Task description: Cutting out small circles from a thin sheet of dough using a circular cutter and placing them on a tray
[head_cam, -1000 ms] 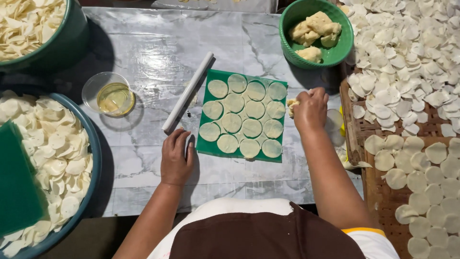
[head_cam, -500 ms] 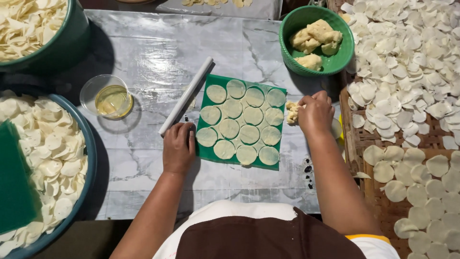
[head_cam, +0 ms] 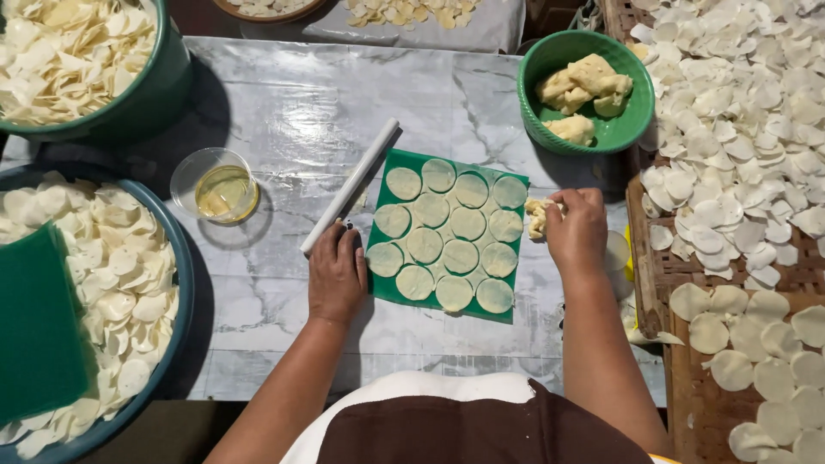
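Left hand [head_cam: 337, 273] flat, released, beside green mat [head_cam: 384, 286]; right hand [head_cam: 577, 230] clenched around dough lump [head_cam: 538, 216].

Desk [head_cam: 284, 112] surfaced in glossy grey-white marble-pattern sheet, veined, reflecting overhead light near the centre. Woven bamboo drying trays [head_cam: 653, 266] set along the right edge, brown, covered with pale round discs. Large green tub [head_cam: 168, 86] at upper left and blue-rimmed basin [head_cam: 176, 283] at left, both casting dark shadows onto the desk. Surroundings beyond the desk dark, details not discernible.
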